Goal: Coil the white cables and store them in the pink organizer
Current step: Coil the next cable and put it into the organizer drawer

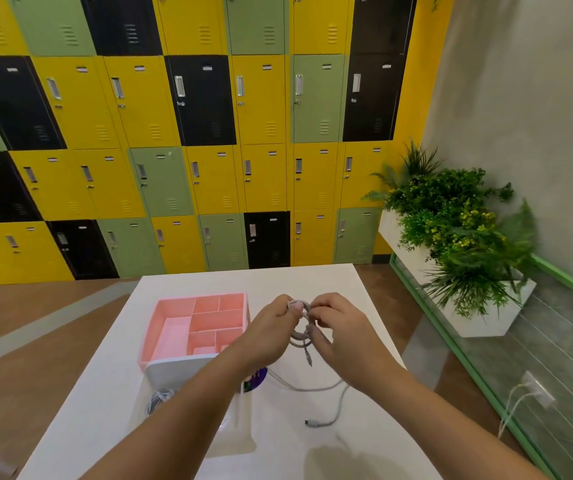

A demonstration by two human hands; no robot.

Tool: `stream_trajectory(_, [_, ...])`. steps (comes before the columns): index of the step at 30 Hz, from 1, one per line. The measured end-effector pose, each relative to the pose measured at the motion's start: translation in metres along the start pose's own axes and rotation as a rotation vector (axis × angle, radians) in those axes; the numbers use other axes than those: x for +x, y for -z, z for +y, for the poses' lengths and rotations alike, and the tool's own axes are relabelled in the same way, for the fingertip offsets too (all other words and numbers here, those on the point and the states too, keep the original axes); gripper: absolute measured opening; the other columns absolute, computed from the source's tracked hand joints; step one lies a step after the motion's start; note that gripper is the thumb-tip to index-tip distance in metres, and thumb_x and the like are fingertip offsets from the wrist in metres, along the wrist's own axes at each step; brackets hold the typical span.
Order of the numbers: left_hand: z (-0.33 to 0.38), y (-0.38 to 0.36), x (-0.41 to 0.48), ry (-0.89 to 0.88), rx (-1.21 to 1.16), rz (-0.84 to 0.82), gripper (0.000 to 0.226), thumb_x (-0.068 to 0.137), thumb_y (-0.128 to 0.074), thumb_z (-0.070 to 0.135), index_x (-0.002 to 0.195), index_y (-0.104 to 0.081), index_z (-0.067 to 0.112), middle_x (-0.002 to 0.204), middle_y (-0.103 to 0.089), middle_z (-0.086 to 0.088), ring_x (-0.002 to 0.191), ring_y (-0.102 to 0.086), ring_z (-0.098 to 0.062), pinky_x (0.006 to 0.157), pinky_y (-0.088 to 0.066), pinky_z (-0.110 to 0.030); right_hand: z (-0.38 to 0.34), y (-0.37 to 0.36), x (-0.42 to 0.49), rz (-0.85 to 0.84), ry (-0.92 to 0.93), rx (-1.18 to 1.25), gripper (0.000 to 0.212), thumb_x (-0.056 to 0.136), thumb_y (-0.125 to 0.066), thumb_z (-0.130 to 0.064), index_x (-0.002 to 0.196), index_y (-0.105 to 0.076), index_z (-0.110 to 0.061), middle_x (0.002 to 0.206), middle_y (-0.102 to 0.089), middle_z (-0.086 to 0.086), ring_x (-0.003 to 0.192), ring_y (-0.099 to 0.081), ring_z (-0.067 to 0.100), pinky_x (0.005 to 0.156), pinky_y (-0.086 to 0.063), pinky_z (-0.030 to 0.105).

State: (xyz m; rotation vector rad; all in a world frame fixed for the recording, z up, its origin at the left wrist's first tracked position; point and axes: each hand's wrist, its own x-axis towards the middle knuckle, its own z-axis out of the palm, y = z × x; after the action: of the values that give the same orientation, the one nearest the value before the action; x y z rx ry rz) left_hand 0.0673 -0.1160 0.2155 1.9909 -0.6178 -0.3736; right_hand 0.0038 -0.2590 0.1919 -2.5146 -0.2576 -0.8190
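Observation:
Above the white table (313, 282) both hands hold a small coil of white cable (300, 336). My left hand (271, 330) pinches the coil's top, and my right hand (338, 329) grips its right side; a short end with a plug dangles below. The pink organizer (160, 323), with several compartments, stands on the table left of my hands. A second white cable (333, 393) lies loose on the table below the hands, its plug near the front. Another bundled white cable (157, 401) lies at the front left, partly hidden by my left forearm.
A white box (177, 370) sits against the organizer's near side, with a clear plastic bag (240, 434) and a purple sticker (255, 377) beside it. Coloured lockers (209, 133) fill the far wall. White planters with greenery (458, 237) stand to the right.

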Motion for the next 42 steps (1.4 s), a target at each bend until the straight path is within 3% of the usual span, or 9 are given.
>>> stream_trajectory(4, [0.0,-0.003,-0.003,-0.059,0.077,0.013,0.023,0.105,-0.032,0.032,0.095,-0.048,0.018,0.085,-0.053,0.008,0.077,-0.05,-0.008,0.065,-0.038,-0.024,-0.002,0.001,0.002,-0.054,-0.136,0.078,0.011,0.086,-0.063,0.001,0.091,-0.065,-0.01,0.099,-0.058,0.0,0.08,-0.054,0.003,0.074,-0.049,0.009])
stream_trajectory(8, [-0.006,-0.001,-0.003,-0.178,0.385,0.073,0.024,0.104,-0.029,0.039,0.095,-0.046,0.024,0.078,-0.052,0.013,0.076,-0.05,-0.008,0.069,-0.037,-0.032,-0.007,0.008,0.006,-0.135,-0.295,0.162,0.013,0.092,-0.06,-0.009,0.082,-0.056,-0.017,0.093,-0.056,-0.001,0.08,-0.053,0.008,0.069,-0.042,0.013])
stream_trajectory(13, [-0.007,0.001,-0.007,-0.303,0.635,0.11,0.027,0.102,-0.027,0.043,0.101,-0.046,0.024,0.083,-0.048,0.01,0.084,-0.043,-0.015,0.078,-0.03,-0.033,-0.011,0.023,0.01,-0.344,-0.606,0.572,0.016,0.098,-0.053,-0.025,0.085,-0.058,-0.017,0.11,-0.055,0.004,0.096,-0.06,0.014,0.091,-0.051,0.031])
stream_trajectory(18, [-0.009,0.002,-0.009,-0.36,0.828,0.104,0.027,0.094,-0.045,0.041,0.113,-0.043,0.023,0.089,-0.045,0.009,0.088,-0.042,-0.017,0.078,-0.028,-0.032,-0.009,0.034,0.012,-0.392,-0.594,0.44,0.016,0.099,-0.05,-0.024,0.085,-0.057,-0.019,0.095,-0.053,0.002,0.08,-0.046,0.014,0.069,-0.038,0.024])
stream_trajectory(22, [-0.005,0.003,-0.01,-0.323,0.881,-0.015,0.051,0.081,-0.065,0.036,0.121,-0.036,0.021,0.099,-0.05,0.002,0.09,-0.037,-0.016,0.077,-0.03,-0.03,-0.009,0.038,0.014,-0.393,-0.594,0.394,0.016,0.099,-0.05,-0.022,0.085,-0.057,-0.019,0.099,-0.06,0.017,0.081,-0.049,0.019,0.084,-0.049,0.043])
stream_trajectory(24, [-0.003,0.003,-0.009,-0.305,0.854,-0.031,0.055,0.083,-0.07,0.035,0.123,-0.036,0.02,0.107,-0.054,-0.002,0.09,-0.037,-0.016,0.076,-0.032,-0.029,-0.012,0.039,0.016,-0.372,-0.54,0.316,0.015,0.099,-0.05,-0.02,0.085,-0.056,-0.018,0.1,-0.055,0.011,0.081,-0.049,0.016,0.082,-0.047,0.036])
stream_trajectory(35, [0.003,-0.005,-0.011,-0.237,0.756,0.039,0.044,0.087,-0.068,0.024,0.12,-0.04,0.016,0.107,-0.058,-0.01,0.089,-0.042,-0.018,0.075,-0.041,-0.032,-0.019,0.041,0.016,-0.351,-0.494,0.263,0.016,0.1,-0.047,-0.02,0.085,-0.053,-0.018,0.09,-0.058,0.003,0.083,-0.053,0.021,0.085,-0.051,0.041])
stream_trajectory(39, [-0.001,-0.005,-0.012,-0.247,0.781,0.031,0.048,0.084,-0.071,0.019,0.12,-0.039,0.017,0.101,-0.056,-0.009,0.088,-0.042,-0.019,0.074,-0.042,-0.032,-0.015,0.039,0.015,-0.345,-0.6,0.463,0.015,0.1,-0.046,-0.017,0.089,-0.056,-0.013,0.092,-0.064,0.008,0.09,-0.063,0.025,0.087,-0.055,0.038])
stream_trajectory(42, [-0.003,-0.007,-0.012,-0.255,0.81,0.042,0.044,0.087,-0.068,0.02,0.12,-0.039,0.016,0.097,-0.055,-0.007,0.085,-0.042,-0.019,0.072,-0.043,-0.033,-0.014,0.038,0.015,-0.344,-0.623,0.519,0.016,0.101,-0.044,-0.015,0.092,-0.056,-0.009,0.088,-0.064,0.009,0.081,-0.064,0.02,0.08,-0.057,0.031])
